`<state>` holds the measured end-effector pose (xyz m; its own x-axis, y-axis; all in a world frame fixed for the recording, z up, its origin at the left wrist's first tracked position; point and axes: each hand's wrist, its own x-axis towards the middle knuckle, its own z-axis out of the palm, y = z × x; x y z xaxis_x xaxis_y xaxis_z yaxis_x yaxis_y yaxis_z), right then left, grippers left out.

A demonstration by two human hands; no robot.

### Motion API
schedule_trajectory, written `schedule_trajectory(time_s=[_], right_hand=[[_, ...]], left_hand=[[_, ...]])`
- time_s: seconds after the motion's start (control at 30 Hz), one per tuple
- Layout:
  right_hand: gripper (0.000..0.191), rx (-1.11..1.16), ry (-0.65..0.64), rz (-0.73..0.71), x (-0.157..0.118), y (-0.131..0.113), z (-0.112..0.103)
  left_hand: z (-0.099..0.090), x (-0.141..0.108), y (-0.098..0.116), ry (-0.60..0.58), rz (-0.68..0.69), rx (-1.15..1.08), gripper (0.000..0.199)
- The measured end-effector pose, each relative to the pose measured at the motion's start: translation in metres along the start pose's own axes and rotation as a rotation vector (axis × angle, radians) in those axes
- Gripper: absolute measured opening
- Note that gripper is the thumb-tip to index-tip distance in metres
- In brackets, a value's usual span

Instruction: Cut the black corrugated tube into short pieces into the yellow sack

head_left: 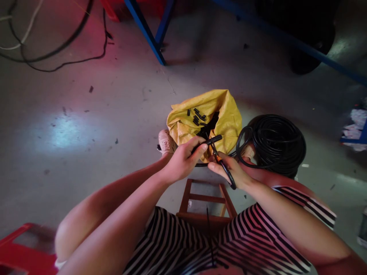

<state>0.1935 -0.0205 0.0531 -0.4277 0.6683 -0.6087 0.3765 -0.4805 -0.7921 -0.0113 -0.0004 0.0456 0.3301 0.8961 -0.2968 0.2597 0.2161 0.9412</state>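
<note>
My left hand is closed round a black ribbed tube, whose end sticks out to the right past my thumb. In my right hand is a pair of scissors with black and orange handles. Their blades point up and cross the tube just beyond my left fingers. Below both hands a yellow sack stands open on the floor. Several short black tube pieces lie on its folded side, and its dark inside is partly hidden by my hands.
A large coil of black tubing rests on the floor at my right foot. Under me is a wooden stool. A red plastic stool is at lower left, blue metal legs stand ahead, and loose cables lie far left.
</note>
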Motion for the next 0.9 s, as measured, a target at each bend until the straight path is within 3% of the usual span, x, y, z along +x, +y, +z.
schedule_trajectory(time_s=[0.53,0.9], right_hand=[[0.048,-0.027,-0.002,0.010,0.000,0.001,-0.001],[0.049,-0.094,-0.104,0.009,0.002,0.003,-0.010]], left_hand=[[0.001,-0.002,0.000,-0.010,-0.017,0.006,0.026],[-0.004,0.000,0.005,-0.188,-0.031,0.103,0.026]])
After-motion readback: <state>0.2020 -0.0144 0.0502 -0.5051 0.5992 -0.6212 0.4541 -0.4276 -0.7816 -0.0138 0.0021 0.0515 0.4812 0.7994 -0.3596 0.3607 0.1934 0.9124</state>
